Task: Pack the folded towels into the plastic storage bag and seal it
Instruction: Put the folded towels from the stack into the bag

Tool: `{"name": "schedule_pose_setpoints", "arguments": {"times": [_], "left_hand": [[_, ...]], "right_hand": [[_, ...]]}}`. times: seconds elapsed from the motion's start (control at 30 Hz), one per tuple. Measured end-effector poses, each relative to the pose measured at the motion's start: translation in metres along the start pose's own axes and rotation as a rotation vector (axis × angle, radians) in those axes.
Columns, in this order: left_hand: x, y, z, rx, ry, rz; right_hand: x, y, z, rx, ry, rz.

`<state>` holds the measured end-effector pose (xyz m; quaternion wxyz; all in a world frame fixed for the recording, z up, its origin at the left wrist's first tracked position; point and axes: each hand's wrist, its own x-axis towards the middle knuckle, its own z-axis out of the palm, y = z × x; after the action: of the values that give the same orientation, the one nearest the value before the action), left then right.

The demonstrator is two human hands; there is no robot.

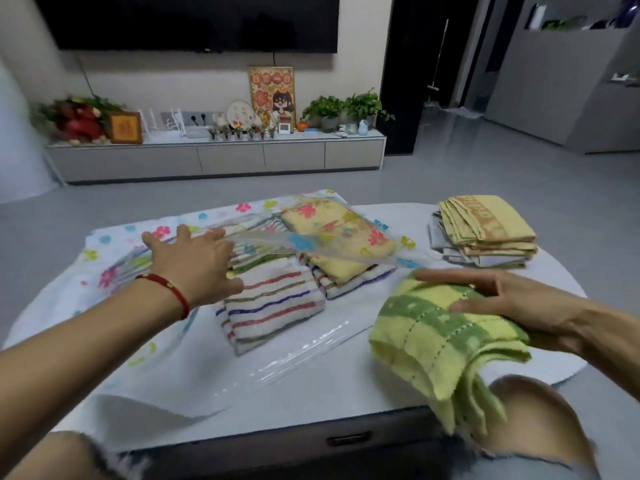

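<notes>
The left hand pinches the upper sheet of the clear plastic storage bag printed with coloured flowers and lifts it, so the mouth stands open over the white worktop. Inside lie a white towel with red and blue stripes and a yellow towel on a second striped one. The right hand carries a folded yellow-green checked towel on mostly straight fingers, just beside the mouth. This towel is soft and light, and its layers hang loose at the near end, so I judge it better to support it from below. The bag film looks thin and slippery. A stack of folded yellow and grey towels waits at the far right.
</notes>
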<state>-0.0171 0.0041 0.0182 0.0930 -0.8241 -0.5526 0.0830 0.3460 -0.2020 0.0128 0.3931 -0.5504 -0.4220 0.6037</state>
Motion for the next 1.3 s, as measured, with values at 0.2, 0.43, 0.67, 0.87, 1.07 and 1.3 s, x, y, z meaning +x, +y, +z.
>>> {"name": "schedule_pose_setpoints", "arguments": {"times": [0.2, 0.43, 0.67, 0.87, 1.07, 1.3], "left_hand": [[-0.012, -0.006, -0.032, -0.02, 0.079, -0.001], [-0.014, -0.013, -0.054, -0.035, 0.135, -0.037], [-0.02, -0.012, -0.042, -0.049, 0.153, 0.002], [-0.02, -0.009, -0.036, -0.052, 0.166, 0.015], [-0.02, -0.005, -0.032, -0.063, 0.182, 0.029], [-0.033, -0.007, -0.018, -0.005, 0.159, 0.066]], "right_hand": [[0.088, 0.036, 0.132, 0.339, -0.099, -0.069], [0.203, 0.064, 0.22, 0.219, 0.437, -0.316], [0.221, 0.086, 0.235, 0.082, 0.608, -0.211], [0.2, 0.089, 0.227, -0.071, 0.639, -0.19], [0.201, 0.096, 0.23, -0.155, 0.663, -0.077], [0.224, 0.086, 0.215, -0.055, 0.49, -0.059]]}}
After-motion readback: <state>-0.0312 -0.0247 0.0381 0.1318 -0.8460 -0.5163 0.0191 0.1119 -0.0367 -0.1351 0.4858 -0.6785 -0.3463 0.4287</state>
